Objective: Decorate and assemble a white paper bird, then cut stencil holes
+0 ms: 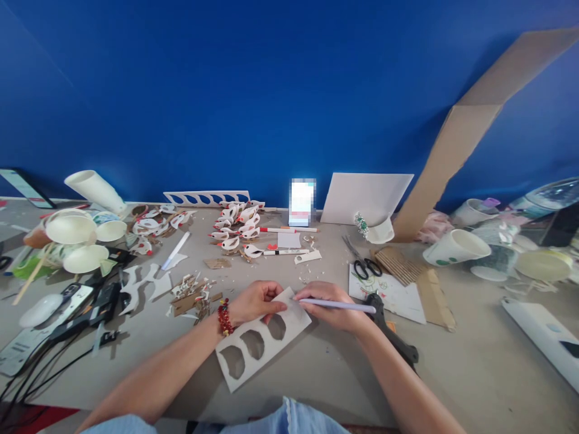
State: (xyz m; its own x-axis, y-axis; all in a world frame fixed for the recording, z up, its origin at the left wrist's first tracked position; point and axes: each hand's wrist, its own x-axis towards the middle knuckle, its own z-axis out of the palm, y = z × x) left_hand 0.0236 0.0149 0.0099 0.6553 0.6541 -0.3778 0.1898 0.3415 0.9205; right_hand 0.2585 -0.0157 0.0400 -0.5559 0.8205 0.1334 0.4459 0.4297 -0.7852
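Observation:
A white foam-board strip (253, 361) with several rounded cut-outs lies tilted in front of me, over the near part of the table. My left hand (257, 303) wears a red bead bracelet and pinches the strip's upper edge between thumb and fingers. Closed around a slim lavender pen-shaped tool (346, 306), my right hand (328, 304) rests at the strip's upper right end. The tool's tip meets the uncut board near my left thumb; whether it is a pen or a knife I cannot make out. A black glue gun (391, 337) lies beneath my right forearm.
Several white cut-out birds (230, 242) lie beyond my hands, beside markers (284, 252) and a propped phone (301, 202). Black scissors (364, 265) and corrugated cardboard (400, 265) are to the right. Paper cups (72, 226), a power strip (38, 331) and cables are at left.

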